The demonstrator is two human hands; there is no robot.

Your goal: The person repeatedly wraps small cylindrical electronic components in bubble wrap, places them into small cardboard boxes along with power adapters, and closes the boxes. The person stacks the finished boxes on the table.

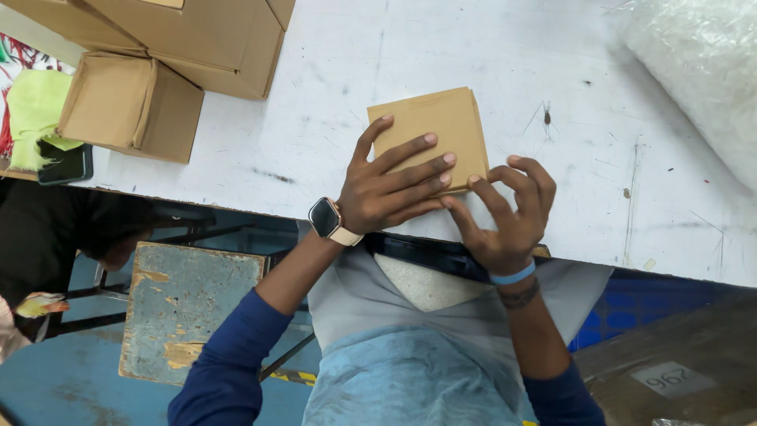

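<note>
A small flat piece of brown cardboard (440, 126), folded square, lies on the white worktable (331, 118) near its front edge. My left hand (394, 185), with a watch on the wrist, lies flat across the near half of the cardboard, fingers spread. My right hand (505, 213), with a blue band on the wrist, has its fingers curled at the cardboard's lower right corner, fingertips pressing on its edge.
Brown cardboard boxes (165, 55) are stacked at the table's far left. A clear plastic bag (702, 71) of white material sits at the far right. A dark phone (65, 164) and yellow cloth (33, 110) lie at the left edge. A worn stool (185, 304) stands below the table.
</note>
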